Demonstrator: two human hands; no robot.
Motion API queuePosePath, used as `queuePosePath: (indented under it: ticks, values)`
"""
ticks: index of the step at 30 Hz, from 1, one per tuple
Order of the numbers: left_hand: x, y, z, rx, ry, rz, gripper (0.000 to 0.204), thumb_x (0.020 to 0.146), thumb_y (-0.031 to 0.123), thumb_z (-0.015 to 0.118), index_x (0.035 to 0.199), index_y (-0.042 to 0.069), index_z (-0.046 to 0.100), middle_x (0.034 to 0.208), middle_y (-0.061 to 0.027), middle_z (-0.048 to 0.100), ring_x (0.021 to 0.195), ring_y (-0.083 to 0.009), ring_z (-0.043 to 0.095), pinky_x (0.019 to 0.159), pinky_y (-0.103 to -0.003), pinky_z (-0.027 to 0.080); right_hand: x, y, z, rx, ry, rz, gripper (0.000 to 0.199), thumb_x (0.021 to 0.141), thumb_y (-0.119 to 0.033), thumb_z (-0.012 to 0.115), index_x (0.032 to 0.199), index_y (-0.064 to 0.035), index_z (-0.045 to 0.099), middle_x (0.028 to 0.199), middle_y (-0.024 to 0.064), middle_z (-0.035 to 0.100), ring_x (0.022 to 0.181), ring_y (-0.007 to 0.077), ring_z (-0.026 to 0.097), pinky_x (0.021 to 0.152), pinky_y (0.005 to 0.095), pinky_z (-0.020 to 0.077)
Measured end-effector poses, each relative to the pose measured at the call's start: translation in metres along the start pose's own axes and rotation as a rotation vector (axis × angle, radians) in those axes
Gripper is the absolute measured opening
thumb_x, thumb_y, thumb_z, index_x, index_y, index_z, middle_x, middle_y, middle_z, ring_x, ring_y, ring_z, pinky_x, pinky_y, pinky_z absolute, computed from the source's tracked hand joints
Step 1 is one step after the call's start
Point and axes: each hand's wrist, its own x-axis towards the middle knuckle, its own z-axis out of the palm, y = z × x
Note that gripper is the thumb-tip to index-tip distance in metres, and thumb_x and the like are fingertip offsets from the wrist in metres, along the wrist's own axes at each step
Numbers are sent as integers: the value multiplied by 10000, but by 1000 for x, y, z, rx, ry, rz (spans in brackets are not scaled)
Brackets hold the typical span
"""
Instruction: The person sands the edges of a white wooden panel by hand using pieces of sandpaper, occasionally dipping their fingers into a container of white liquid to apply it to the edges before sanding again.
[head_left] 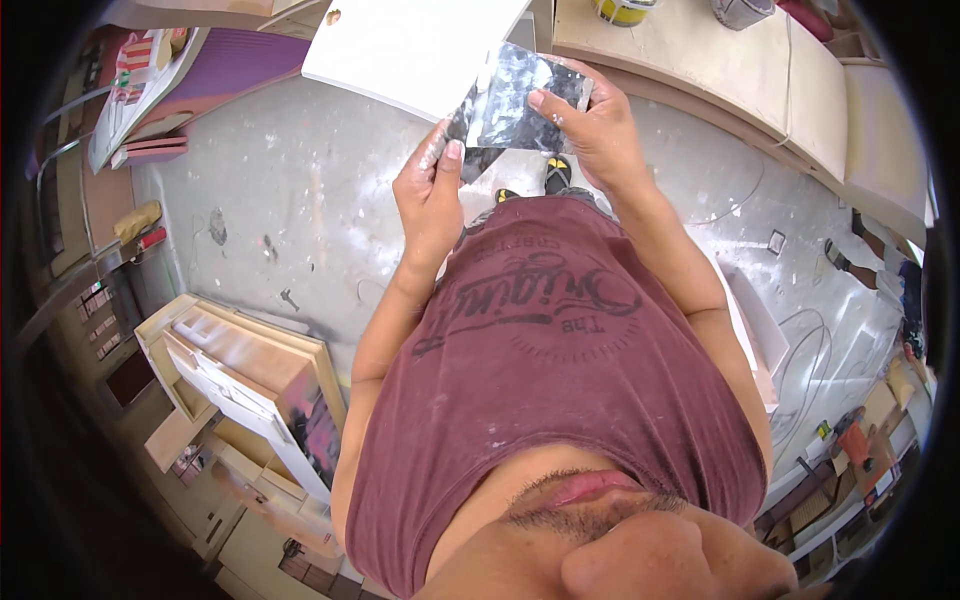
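Observation:
My right hand (605, 135) grips a thin, shiny metal spreader blade (512, 98), thumb on its face and fingers behind. The blade is smudged and roughly square. My left hand (430, 195) is closed on a second dark, flat blade (480, 163), thumb along its edge. White residue marks this blade and my left fingers. The two blades overlap in front of my body, the shiny one on top. Whether they touch cannot be made out. Just beyond them lies a white panel (410, 55) with a small brown blob near its far left corner.
Right of the panel, a long pale wooden surface (690, 60) carries a yellow tub (622, 11) and a grey container (742, 10). Stacked wooden frames (250, 370) stand at my left. Cables (812, 345) lie on the stained grey floor (260, 200) to my right.

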Motion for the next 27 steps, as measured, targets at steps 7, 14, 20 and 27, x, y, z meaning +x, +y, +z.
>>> queuePosePath:
  ticks: [7,14,20,27]
  values:
    - [-21,-19,-54,-279,94,-215,353,980,89,484,1288,-82,479,1214,-134,590,1059,-230,618,923,-369,511,7,10,-33,388,185,10,409,820,-30,710,1196,40,563,1009,83,670,894,136,646,847,287,529]
    - [-1,-23,-141,-476,186,-251,224,954,138,518,1144,24,548,1162,-86,610,1059,-192,600,924,-334,489,0,77,-17,392,136,135,390,849,-33,687,1210,37,558,1015,72,675,885,128,642,803,275,523]
    - [14,1,-147,-447,159,-232,152,959,140,507,1055,71,603,1023,-26,671,885,-86,646,716,-190,542,-12,111,14,289,251,118,418,842,-50,666,1228,64,554,1059,82,650,900,120,606,796,256,497]
    - [34,-21,-213,-624,-66,-300,198,955,129,478,1091,49,597,1034,-39,673,871,-82,658,618,-186,559,-24,119,15,227,348,75,393,842,-57,657,1213,43,572,1026,81,663,888,125,620,785,263,505]
